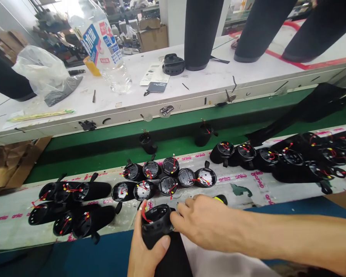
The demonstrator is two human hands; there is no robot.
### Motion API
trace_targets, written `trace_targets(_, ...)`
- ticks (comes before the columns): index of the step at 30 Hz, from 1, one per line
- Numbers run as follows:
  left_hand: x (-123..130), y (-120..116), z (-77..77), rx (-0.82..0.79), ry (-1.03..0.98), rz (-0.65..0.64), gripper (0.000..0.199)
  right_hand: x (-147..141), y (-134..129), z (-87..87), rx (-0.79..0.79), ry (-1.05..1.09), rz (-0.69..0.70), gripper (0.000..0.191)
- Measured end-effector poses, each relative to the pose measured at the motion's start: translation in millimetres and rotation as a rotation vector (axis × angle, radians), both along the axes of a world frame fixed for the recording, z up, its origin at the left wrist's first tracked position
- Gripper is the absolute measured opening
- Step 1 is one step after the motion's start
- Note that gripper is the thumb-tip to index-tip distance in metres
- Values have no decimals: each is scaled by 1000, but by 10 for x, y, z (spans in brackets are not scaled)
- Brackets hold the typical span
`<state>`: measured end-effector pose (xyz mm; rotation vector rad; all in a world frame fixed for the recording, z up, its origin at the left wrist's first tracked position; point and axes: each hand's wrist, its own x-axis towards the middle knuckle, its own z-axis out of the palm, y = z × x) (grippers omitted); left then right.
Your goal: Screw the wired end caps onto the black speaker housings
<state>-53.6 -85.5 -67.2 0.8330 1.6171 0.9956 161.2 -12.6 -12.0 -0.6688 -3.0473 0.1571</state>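
Observation:
A black cylindrical housing (173, 254) stands tilted in front of me at the bottom of the view, its open end facing up. Red wires (144, 214) with small connectors stick out of that end on the left. My left hand (145, 246) is wrapped around the upper part of the housing, thumb across the near side. At the right edge of the rim, my right hand (194, 217) has its fingers curled closed against the housing; what they pinch is hidden behind them.
Several similar housings (167, 186) with red wires rest on a long strip marked "anko" (242, 176). Behind, a white shelf (127, 104) holds a plastic bottle (109, 50), a plastic bag (43, 69), a black ring part (173, 63) and tall black cylinders (202, 34). A cardboard box (14, 161) is left.

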Motion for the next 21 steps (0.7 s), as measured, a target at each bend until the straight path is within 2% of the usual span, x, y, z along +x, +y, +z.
trace_targets(1,-3,1,1,-6,-73,19,122,28,9,-48,-29,77,-46,5)
trace_targets(3,1,5,16,-53,-215,56,120,104,31,-105,-67,185,-169,9)
trace_targets(6,23,20,57,-132,-348,75,110,208,53,-109,-94,209,-301,6)
trace_targets(11,49,47,94,-104,-319,49,88,219,8,-102,-15,153,-207,4)
trace_targets(16,65,67,85,-72,-231,-25,90,164,47,-117,82,27,-129,17)
trace_targets(21,83,72,111,-45,-239,-39,87,153,108,-53,139,-32,-63,15)
